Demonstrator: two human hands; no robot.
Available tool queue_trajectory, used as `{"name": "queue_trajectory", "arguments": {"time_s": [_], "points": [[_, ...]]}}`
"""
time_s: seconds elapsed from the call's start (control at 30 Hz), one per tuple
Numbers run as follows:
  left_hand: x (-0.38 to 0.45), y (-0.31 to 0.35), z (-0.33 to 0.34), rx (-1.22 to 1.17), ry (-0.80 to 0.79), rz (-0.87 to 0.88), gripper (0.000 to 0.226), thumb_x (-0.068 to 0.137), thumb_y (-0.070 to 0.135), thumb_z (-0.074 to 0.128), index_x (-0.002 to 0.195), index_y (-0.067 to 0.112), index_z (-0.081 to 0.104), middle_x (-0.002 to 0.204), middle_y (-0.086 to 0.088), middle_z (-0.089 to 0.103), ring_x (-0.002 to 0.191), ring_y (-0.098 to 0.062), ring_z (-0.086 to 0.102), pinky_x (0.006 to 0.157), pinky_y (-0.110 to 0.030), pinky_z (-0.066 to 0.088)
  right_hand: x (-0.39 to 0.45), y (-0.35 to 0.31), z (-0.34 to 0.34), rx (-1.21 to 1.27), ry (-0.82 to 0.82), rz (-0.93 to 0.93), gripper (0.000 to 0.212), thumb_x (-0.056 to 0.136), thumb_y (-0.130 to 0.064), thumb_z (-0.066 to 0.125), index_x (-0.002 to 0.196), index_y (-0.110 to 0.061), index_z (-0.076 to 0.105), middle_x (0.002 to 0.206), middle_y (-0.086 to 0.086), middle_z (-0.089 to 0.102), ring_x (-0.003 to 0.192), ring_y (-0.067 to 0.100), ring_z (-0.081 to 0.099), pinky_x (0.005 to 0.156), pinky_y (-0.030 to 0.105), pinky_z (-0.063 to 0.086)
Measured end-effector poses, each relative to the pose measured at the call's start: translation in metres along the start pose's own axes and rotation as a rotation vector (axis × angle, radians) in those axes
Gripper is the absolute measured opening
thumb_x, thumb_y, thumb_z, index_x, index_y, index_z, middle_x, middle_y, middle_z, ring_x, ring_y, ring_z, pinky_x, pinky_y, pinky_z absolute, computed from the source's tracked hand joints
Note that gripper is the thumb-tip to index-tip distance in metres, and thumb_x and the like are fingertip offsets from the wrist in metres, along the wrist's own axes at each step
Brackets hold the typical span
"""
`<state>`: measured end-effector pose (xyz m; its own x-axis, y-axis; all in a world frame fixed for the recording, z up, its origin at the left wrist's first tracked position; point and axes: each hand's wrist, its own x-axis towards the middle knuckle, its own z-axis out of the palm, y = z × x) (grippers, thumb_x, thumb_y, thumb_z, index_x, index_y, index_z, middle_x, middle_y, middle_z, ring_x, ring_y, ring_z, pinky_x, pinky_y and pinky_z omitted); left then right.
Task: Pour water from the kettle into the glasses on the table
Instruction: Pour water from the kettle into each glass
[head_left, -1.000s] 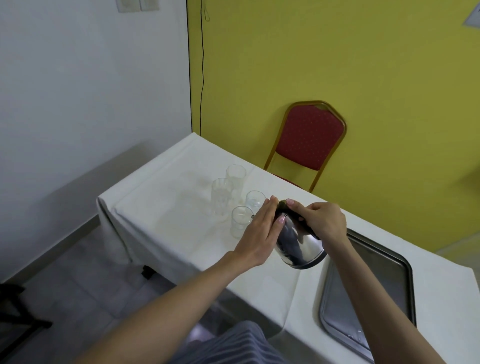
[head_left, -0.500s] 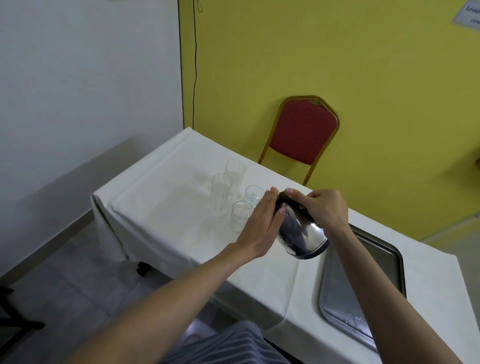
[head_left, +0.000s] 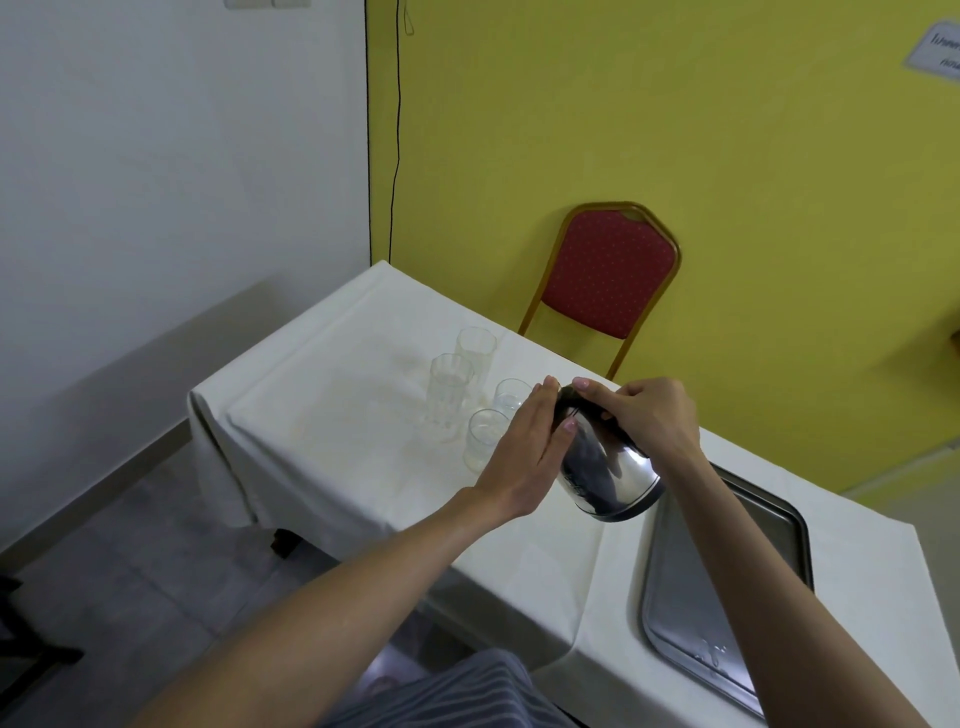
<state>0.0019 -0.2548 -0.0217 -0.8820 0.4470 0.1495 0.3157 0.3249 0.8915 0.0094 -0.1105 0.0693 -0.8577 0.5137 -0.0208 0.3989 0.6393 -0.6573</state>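
A shiny steel kettle (head_left: 605, 470) is held off the table (head_left: 332, 447), tipped to the left toward the glasses. My right hand (head_left: 647, 415) grips its dark handle and top. My left hand (head_left: 530, 441) lies flat against the kettle's left side, fingers straight. Two short glasses (head_left: 485, 439) (head_left: 511, 397) stand just left of my left hand; the spout is hidden behind it. Two tall glasses (head_left: 449, 395) (head_left: 475, 353) stand further left and back. I cannot see a stream of water.
A white cloth covers the table. A steel tray (head_left: 691, 582) lies on it at the right, under my right forearm. A red chair (head_left: 608, 283) with a gold frame stands behind the table against the yellow wall. Grey floor lies to the left.
The kettle has tipped a little further toward the glasses, its base rising. Both hands stay on it. The camera view has shifted slightly.
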Motion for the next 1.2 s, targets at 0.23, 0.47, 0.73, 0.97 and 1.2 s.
{"name": "queue_trajectory", "arguments": {"time_s": [0.23,0.47,0.73,0.97,1.2], "points": [[0.000,-0.002,0.000,0.001,-0.037,0.001,0.067,0.100,0.055,0.022,0.156,0.020,0.009,0.163,0.004,0.011,0.149,-0.008,0.006,0.117,-0.024,0.010,-0.002,0.002,0.002,-0.014,0.003,0.014,0.078,0.066,-0.074,0.074,0.065,0.004,0.074,0.053,0.010,0.059,0.050,0.021,0.048,0.051,0.031,0.034],[0.003,-0.006,0.002,0.022,-0.068,-0.006,0.066,0.101,0.054,0.022,0.156,0.020,0.008,0.163,0.004,0.010,0.149,-0.007,0.006,0.117,-0.022,0.009,-0.004,0.006,0.002,0.005,0.029,0.052,0.077,0.065,-0.073,0.076,0.066,0.003,0.073,0.051,0.008,0.059,0.049,0.022,0.050,0.052,0.031,0.037],[0.005,-0.004,0.002,0.062,-0.098,0.013,0.066,0.100,0.056,0.021,0.156,0.023,0.006,0.164,0.006,0.007,0.149,-0.005,0.001,0.116,-0.020,0.005,-0.009,0.014,0.003,0.057,0.050,0.072,0.073,0.066,-0.073,0.076,0.053,-0.002,0.065,0.030,-0.007,0.044,0.040,0.018,0.044,0.049,0.028,0.035],[0.007,0.014,-0.001,0.139,-0.185,0.123,0.061,0.104,0.043,0.027,0.156,0.015,0.008,0.164,0.002,0.007,0.149,-0.006,-0.003,0.119,-0.022,-0.001,-0.019,0.049,-0.001,0.400,0.007,0.212,0.058,0.065,-0.061,0.085,0.047,-0.011,0.061,0.041,-0.001,0.050,0.050,0.023,0.046,0.055,0.034,0.038],[0.006,0.033,0.006,0.223,-0.244,0.224,0.058,0.106,0.036,0.027,0.155,0.011,0.009,0.164,0.000,0.007,0.149,-0.007,-0.003,0.120,-0.025,-0.004,-0.030,0.074,-0.011,0.627,-0.030,0.259,0.065,0.054,-0.060,0.084,0.072,-0.001,0.063,0.054,0.006,0.039,0.045,0.016,0.035,0.042,0.021,0.031]]}}
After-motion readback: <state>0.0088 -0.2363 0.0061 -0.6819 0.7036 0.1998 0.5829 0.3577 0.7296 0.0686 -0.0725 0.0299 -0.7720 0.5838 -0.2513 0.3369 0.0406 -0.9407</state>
